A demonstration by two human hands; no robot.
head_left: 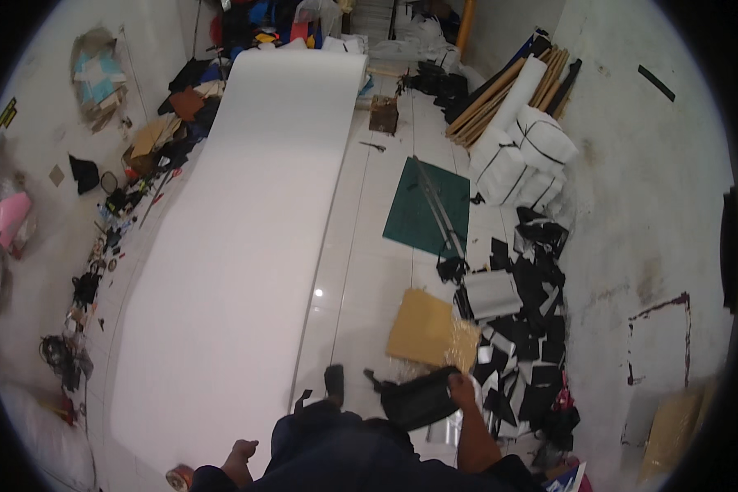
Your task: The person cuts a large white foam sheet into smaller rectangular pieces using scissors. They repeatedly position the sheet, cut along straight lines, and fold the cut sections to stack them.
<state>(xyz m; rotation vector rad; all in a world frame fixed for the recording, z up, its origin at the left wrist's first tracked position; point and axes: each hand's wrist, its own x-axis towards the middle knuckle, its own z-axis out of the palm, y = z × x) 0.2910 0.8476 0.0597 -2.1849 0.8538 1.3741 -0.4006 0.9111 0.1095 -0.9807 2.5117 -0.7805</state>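
A flat black fabric bag [418, 399] with a short strap at its left end hangs from my right hand [462, 389]. My fingers are closed on its upper right corner. Lower left, beside my body, is my left hand [242, 449], its fingers curled in and nothing visible in them. It is over the near end of a long white sheet [230, 238], which stretches away from me across the floor. A round reddish roll [179, 477] lies close to that hand, partly cut off by my sleeve.
Brown cardboard [421, 326] lies ahead of the bag. Black and white scraps [537, 328] are heaped at the right. Farther off are a green cutting mat [426, 205] with a metal ruler, scissors [373, 147], strapped white bundles [541, 139] and leaning tubes. Clutter [123, 197] lines the left wall.
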